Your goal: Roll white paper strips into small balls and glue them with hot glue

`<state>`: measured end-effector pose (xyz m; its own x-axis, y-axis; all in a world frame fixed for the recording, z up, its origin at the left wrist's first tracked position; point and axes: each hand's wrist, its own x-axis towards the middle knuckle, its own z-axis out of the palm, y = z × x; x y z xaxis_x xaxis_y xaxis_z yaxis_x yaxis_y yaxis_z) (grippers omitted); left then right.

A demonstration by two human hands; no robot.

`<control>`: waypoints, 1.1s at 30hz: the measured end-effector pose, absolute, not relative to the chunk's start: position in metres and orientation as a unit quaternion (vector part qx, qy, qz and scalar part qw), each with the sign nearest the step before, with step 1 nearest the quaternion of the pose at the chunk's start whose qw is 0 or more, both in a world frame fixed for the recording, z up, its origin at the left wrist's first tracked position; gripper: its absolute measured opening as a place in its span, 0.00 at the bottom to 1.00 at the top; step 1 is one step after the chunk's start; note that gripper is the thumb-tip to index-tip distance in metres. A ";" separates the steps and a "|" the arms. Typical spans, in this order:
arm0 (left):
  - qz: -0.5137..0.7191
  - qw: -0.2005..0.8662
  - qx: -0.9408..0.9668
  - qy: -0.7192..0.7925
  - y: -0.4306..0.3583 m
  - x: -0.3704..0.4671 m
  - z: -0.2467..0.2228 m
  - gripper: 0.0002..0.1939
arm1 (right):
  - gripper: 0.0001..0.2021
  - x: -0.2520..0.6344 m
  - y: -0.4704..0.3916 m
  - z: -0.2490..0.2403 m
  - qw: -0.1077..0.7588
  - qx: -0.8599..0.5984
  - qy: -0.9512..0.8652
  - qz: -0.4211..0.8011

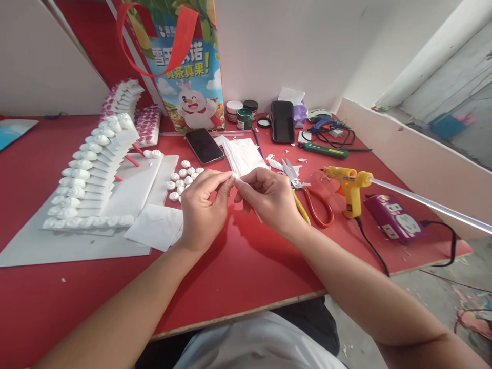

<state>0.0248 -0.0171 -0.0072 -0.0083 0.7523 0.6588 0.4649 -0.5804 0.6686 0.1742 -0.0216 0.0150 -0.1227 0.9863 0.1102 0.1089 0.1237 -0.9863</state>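
Observation:
My left hand [205,205] and my right hand [267,197] meet over the red table, fingers pinched on a small piece of white paper [237,179] between them. Its lower part is hidden by my right fingers. Just left of my left hand lie several small white paper rolls [182,179]. A stack of white paper sheets [246,155] rests behind my hands. Further left, a curved white stepped structure [94,174] bears rows of white rolls on a white board [23,243]. A loose white sheet [156,225] overlaps the board's right side.
Scissors [313,205] with red and yellow handles lie right of my right hand. Beyond them are a yellow glue gun [349,189] and a purple box [394,218] with cables. Two phones [205,145], paint jars [244,119] and a printed bag [188,77] stand or lie behind.

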 end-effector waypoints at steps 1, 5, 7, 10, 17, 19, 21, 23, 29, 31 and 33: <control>0.561 0.098 0.700 0.432 -0.017 0.025 -0.007 0.09 | 0.14 0.173 -0.023 0.016 0.479 -0.456 -0.573 0.485; 0.564 0.011 0.729 0.387 -0.018 0.027 -0.009 0.12 | 0.17 0.172 -0.027 0.022 0.505 -0.448 -0.547 0.495; 0.560 0.011 0.737 0.379 -0.019 0.028 -0.008 0.13 | 0.16 0.173 -0.027 0.025 0.508 -0.452 -0.547 0.488; 0.555 0.075 0.731 0.390 -0.020 0.025 -0.005 0.11 | 0.14 0.176 -0.027 0.025 0.513 -0.438 -0.561 0.480; 0.530 0.257 0.712 0.382 -0.015 0.017 0.001 0.10 | 0.12 0.182 -0.024 0.023 0.492 -0.412 -0.607 0.469; 0.523 0.232 0.729 0.375 -0.016 0.017 0.002 0.11 | 0.11 0.181 -0.024 0.022 0.492 -0.407 -0.604 0.477; 0.524 0.188 0.740 0.379 -0.018 0.019 0.002 0.11 | 0.12 0.180 -0.024 0.021 0.496 -0.403 -0.606 0.473; 0.524 0.154 0.742 0.389 -0.020 0.021 0.002 0.11 | 0.12 0.180 -0.024 0.021 0.496 -0.409 -0.613 0.458; 0.521 0.140 0.737 0.408 -0.018 0.019 0.001 0.10 | 0.21 0.189 -0.015 0.031 0.423 -0.427 -0.488 0.633; 0.512 0.146 0.744 0.404 -0.016 0.017 0.001 0.10 | 0.20 0.194 -0.011 0.032 0.393 -0.413 -0.421 0.706; 0.509 0.146 0.751 0.394 -0.015 0.016 0.001 0.10 | 0.16 0.197 -0.007 0.032 0.381 -0.400 -0.378 0.743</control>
